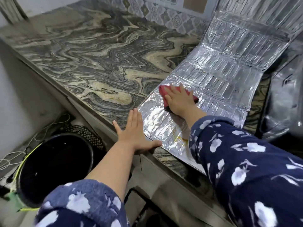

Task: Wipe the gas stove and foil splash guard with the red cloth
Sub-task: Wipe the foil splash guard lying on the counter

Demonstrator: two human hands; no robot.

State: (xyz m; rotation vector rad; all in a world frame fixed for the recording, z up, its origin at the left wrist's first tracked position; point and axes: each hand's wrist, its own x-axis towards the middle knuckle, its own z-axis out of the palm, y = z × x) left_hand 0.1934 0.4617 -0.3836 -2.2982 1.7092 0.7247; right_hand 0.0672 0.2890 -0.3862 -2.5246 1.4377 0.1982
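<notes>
One red cloth [177, 94] lies flat beneath right hand [178, 99] grip.

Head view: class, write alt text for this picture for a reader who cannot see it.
A right hand presses a red cloth flat onto a foil guard lying on a marbled counter, while the left hand rests open at the foil's near edge. A dark bucket stands on the floor below.

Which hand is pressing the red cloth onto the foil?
The right hand: it lies flat on the red cloth, which rests on the foil guard. The left hand is bare, palm down at the foil's near edge on the counter.
</notes>
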